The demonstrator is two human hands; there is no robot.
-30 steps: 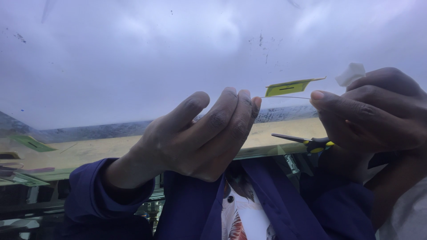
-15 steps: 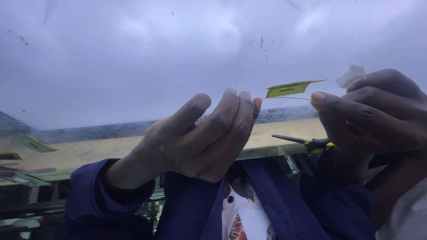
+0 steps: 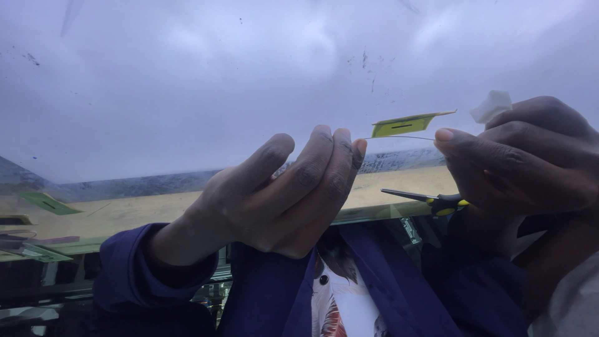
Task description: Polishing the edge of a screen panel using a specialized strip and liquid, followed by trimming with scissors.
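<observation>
Between both hands, a thin wire point(image 3: 399, 137) w/ green tag point(image 3: 405, 125). Left hand point(image 3: 281, 200) pinches one end; right hand point(image 3: 524, 156) pinches the other, plus white scrap point(image 3: 491, 105). Scissors point(image 3: 430, 200) partly hidden behind right hand.

The left hand point(image 3: 281, 193) has edged slightly right toward the green tag point(image 3: 402, 125) (a very small shift), fingers closing the gap.

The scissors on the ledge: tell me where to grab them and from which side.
Take the scissors by the black and yellow handle end, coming from the right. The thin closed blades point left, and the handles lie right under the right hand, partly hidden by it. That hand already pinches a thin thread with a green tag, so it would probably have to free itself first.
</observation>
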